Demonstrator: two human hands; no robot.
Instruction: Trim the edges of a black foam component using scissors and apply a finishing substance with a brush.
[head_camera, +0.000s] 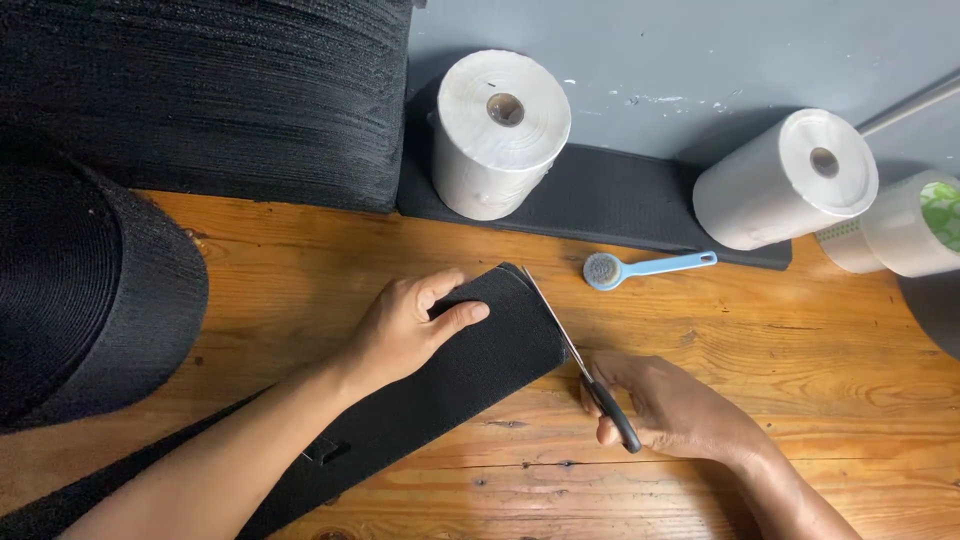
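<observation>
A wide black elastic band (480, 365) runs diagonally across the wooden table (760, 350) from the lower left. My left hand (410, 325) presses flat on the band near its end, thumb along the top. My right hand (675, 410) grips black-handled scissors (585, 370). Their blades lie along the band's cut end, pointing away from me.
Large black rolls (90, 290) of the same band stand at the left and back left. Two white rolls (498, 130) (790, 180) and a clear tape roll (915, 225) line the grey wall. A small blue-handled tool (640, 268) lies behind the scissors.
</observation>
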